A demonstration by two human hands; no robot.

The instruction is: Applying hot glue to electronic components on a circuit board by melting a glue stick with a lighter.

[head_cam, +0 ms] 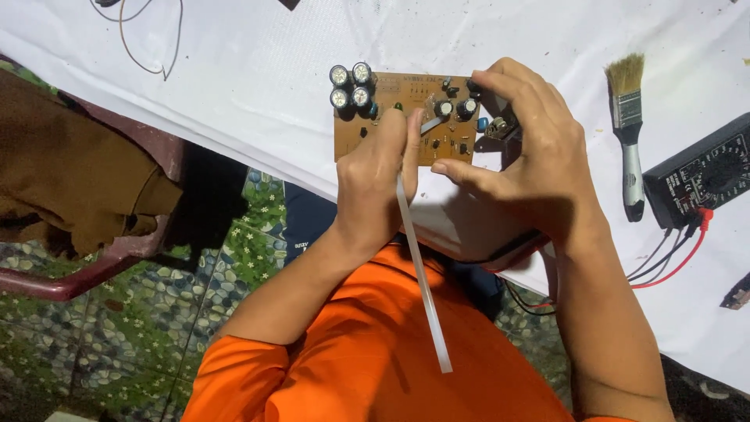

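Centre of the action: a brown rectangular circuit board (pixel 406 117), studded with four silver-topped cylindrical capacitors (pixel 350 86) at its left end, held just above the near edge of the table. The right hand (pixel 531 156) grips the board's right end, fingers curled over the top, thumb underneath. The left hand (pixel 383 168) is pinched around a long flat white strip (pixel 422 273), its upper tip laid onto the middle of the board, its tail slanting down across the orange shirt (pixel 375 352).

How far along? The board looks fully populated with parts, and the strip's tip is only just touching it; whether anything has been joined or cleaned there I can't tell.

Moving outward: a white cloth-covered table (pixel 258 70), a flat paintbrush with pale bristles (pixel 627 125) lying to the right, beside it a black multimeter (pixel 699 176) with red and black leads trailing off the edge. Thin wires loop at top left. Below, a pebble-and-flower patterned floor (pixel 117 312) and a dark red chair frame (pixel 86 273) draped with brown cloth.
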